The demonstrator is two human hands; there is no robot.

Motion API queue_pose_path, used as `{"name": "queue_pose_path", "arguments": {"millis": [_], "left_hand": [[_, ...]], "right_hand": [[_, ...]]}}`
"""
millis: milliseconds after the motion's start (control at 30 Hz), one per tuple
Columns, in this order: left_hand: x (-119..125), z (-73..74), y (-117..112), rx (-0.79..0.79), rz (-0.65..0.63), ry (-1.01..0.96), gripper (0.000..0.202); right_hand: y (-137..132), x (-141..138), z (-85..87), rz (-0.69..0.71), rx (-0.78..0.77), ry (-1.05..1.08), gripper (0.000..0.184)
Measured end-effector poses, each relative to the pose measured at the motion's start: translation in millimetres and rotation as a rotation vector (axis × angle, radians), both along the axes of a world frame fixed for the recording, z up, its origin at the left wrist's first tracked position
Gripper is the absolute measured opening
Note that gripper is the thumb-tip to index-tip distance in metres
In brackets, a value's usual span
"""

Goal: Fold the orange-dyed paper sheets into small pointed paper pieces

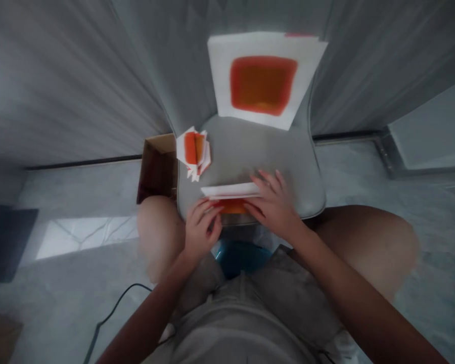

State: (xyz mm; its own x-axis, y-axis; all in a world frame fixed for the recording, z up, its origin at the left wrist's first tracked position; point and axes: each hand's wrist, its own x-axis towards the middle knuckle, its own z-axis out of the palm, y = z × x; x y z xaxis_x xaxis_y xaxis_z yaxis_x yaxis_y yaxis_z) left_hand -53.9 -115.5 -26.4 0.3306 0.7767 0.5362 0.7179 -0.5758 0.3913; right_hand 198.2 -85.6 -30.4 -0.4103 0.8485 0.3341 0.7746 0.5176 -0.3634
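A paper sheet with an orange-red patch (231, 190) is partly folded over near the front edge of a grey chair seat (246, 151), its white flap raised above the orange part. At its left end, the fingers and thumb of my left hand (202, 227) pinch the fold. My right hand (275, 205) grips the right end, with the thumb below the flap and some fingers stretched over it. Small folded papers (193, 150) in white and orange lie bunched at the seat's left edge. Larger flat sheets with an orange-red square (263, 83) lean against the chair back.
An open cardboard box (155, 169) stands on the floor left of the chair. Below my lap shows a blue rounded object (242, 257), partly hidden. A dark cable (116, 306) runs over the floor at lower left. Grey curtains (72, 76) hang behind.
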Motion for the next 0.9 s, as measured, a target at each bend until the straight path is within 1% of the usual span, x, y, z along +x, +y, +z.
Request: {"name": "queue_pose_path", "arguments": {"millis": [67,133,233,333,467,600,700,767,833,900], "left_hand": [[-2,-8.1,2,-0.022,0.024,0.045,0.027],[-5,-17.3,2,-0.062,0.045,0.078,0.029],[-10,-28.8,1,-0.171,0.014,0.143,0.041],[-12,-34.0,2,-0.223,-0.026,0.208,0.051],[-9,-34.0,12,-0.200,-0.058,0.220,0.057],[-3,-32.6,20,-0.203,-0.088,0.279,0.062],[-1,-30.6,24,-0.173,-0.098,0.270,0.068],[0,-28.1,27,-0.157,-0.110,0.268,0.071],[1,-25.2,35,-0.149,-0.121,0.286,0.069],[1,-23.0,46,-0.141,-0.124,0.302,0.061]], "right_hand": [[-1,2,-4.4,-0.033,-0.010,-0.025,0.024],[0,3,-8.7,-0.063,-0.015,-0.039,0.030],[4,3,-12.6,-0.095,-0.030,-0.033,0.042],[10,3,-14.6,-0.131,-0.038,0.002,0.040],[20,7,-20.4,-0.173,-0.055,0.091,0.036],[27,16,-29.1,-0.177,-0.103,0.162,0.045],[29,22,-33.1,-0.190,-0.154,0.139,0.049],[30,25,-33.3,-0.189,-0.221,0.099,0.054],[31,27,-31.4,-0.172,-0.304,0.058,0.061],[33,31,-28.2,-0.135,-0.376,0.035,0.066]]}}
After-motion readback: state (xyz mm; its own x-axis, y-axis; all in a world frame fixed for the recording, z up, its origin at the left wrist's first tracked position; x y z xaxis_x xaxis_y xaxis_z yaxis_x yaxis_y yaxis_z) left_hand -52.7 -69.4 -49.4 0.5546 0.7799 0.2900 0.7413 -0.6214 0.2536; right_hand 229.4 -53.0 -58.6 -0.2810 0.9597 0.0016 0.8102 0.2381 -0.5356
